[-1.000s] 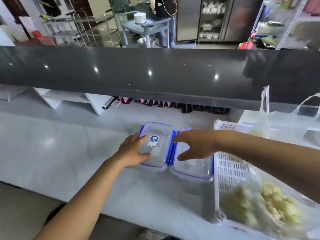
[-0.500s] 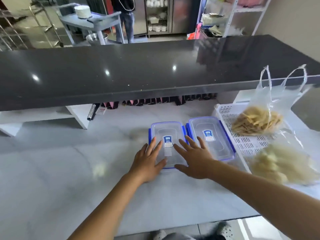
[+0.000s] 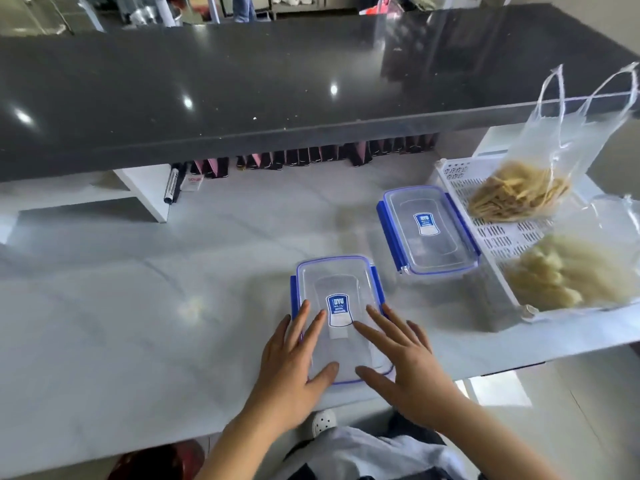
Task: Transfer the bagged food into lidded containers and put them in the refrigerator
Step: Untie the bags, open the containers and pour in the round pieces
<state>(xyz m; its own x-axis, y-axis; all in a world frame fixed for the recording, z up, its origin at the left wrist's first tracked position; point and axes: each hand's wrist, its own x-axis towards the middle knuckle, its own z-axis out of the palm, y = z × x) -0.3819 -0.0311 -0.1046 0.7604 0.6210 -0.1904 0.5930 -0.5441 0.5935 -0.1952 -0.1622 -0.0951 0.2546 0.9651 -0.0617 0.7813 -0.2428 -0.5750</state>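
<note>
Left grip [image 3: 291, 368]: fingers straight and spread, lying flat on the lid of the near box [image 3: 337, 282], thumb at the box's near edge. It rests there and clasps nothing.
Right grip [image 3: 405, 368]: same posture, with straight fingers on the right half of the lid and the thumb by the near edge. Nothing is held.

Near box: clear, blue clips on both long sides, lid on. A blue label sits mid-lid, between the two sets of fingertips. It stands on the surface [image 3: 138, 306], close to the near edge.

Far box [image 3: 429, 233]: same type, lid on, further back and to the right, apart from the near box. It is just beside the left rim of the tray [image 3: 502, 233] (can't tell if they touch).

Tray: white, perforated, at the right end of the surface, with two clear bags in it.
- Strip bag [image 3: 516, 195]: yellow-brown strips, at the back, handles standing up.
- Pale bag [image 3: 571, 271]: pale lumps, in front (blurred, can't tell what food).

Ledge [image 3: 242, 81]: dark and glossy, over the back of the surface. A row of dark and pink items [image 3: 311, 155] runs beneath it, too small to tell. A marker [image 3: 171, 185] leans at the left end of that row, against a white support.
</note>
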